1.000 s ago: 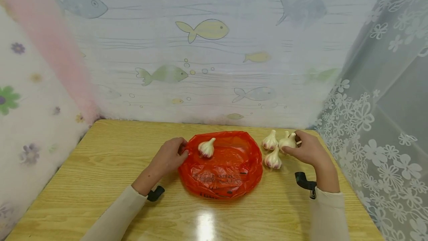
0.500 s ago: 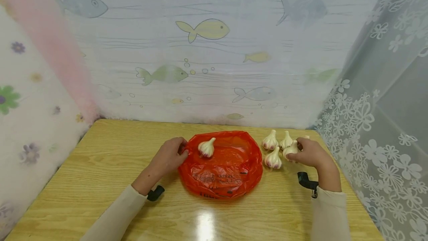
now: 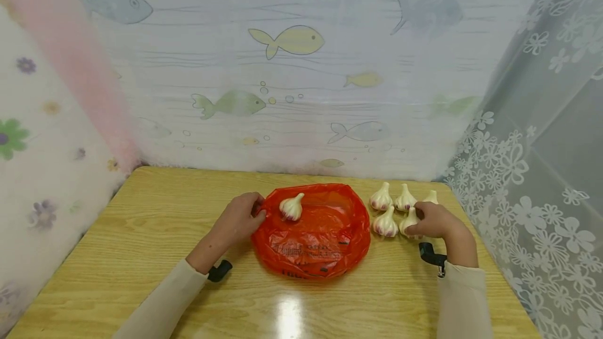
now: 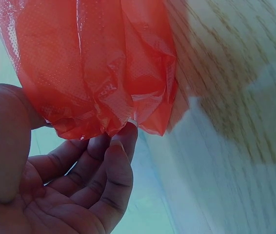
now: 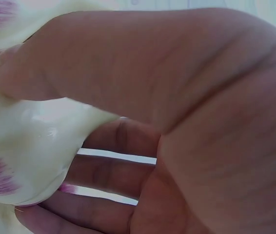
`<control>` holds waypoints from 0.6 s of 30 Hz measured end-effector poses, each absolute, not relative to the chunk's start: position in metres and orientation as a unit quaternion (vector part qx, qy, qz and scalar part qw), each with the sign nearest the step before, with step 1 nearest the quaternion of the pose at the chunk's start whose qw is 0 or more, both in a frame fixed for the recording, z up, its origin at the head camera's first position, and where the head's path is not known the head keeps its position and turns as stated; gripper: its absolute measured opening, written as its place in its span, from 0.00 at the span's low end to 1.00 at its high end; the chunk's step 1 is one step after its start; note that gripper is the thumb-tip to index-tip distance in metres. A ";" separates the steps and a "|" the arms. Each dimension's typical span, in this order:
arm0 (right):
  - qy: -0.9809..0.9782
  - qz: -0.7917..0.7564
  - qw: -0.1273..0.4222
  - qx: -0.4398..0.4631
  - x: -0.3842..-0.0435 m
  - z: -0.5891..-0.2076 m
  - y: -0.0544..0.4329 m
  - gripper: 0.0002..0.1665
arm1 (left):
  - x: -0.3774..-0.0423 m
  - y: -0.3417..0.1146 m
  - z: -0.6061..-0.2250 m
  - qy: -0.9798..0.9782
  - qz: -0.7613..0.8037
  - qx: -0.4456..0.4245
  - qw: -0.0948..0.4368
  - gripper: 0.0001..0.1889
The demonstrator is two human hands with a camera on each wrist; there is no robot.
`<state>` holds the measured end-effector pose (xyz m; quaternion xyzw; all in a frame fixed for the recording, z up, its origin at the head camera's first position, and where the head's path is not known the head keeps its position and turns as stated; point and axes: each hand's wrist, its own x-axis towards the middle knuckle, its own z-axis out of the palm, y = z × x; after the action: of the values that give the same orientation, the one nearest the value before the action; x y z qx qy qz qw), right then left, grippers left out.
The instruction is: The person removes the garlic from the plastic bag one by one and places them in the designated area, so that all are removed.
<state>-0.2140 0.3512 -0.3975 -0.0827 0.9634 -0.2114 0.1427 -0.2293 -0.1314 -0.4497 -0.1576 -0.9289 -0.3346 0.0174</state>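
Note:
My left hand (image 3: 240,218) pinches the left rim of an opened red plastic bag (image 3: 306,250); in the left wrist view its fingertips sit at the crinkled edge of the bag (image 4: 94,68). Inside the bag's rim, toward the upper left, lies one white garlic bulb (image 3: 291,207) with purple streaks. To the right of the bag, my right hand (image 3: 438,221) holds another garlic bulb (image 3: 409,222) between thumb and fingers, its stem pointing up. The right wrist view shows the thumb over this garlic bulb (image 5: 35,141), with fingers around its far side.
Several more garlic bulbs stand close by: a back-left bulb (image 3: 381,198), a back-middle bulb (image 3: 404,199), a front-left bulb (image 3: 385,224) and a partly hidden back-right bulb (image 3: 431,197). A wooden table (image 3: 141,234) meets a fish-patterned curtain (image 3: 292,135) behind.
My right hand has brought its garlic bulb toward the front of the table, beside the front-left bulb. The back-middle and back-right bulbs show more now. Left hand and bag look the same.

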 end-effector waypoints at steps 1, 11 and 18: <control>0.963 -0.212 0.144 -0.083 -0.214 -0.398 0.351 0.27 | -0.229 -0.131 -0.450 -0.929 -0.334 -0.158 0.018 0.09; 0.964 -0.203 0.155 -0.078 -0.216 -0.400 0.353 0.46 | -0.229 -0.131 -0.448 -0.929 -0.336 -0.152 0.010 0.09; 0.961 -0.214 0.156 -0.078 -0.216 -0.400 0.353 0.44 | -0.228 -0.131 -0.448 -0.930 -0.336 -0.150 0.008 0.09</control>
<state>-0.2162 0.3533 -0.3998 -0.0784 0.9610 -0.2139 0.1565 -0.2284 -0.1310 -0.4479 -0.1496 -0.9299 -0.3359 0.0076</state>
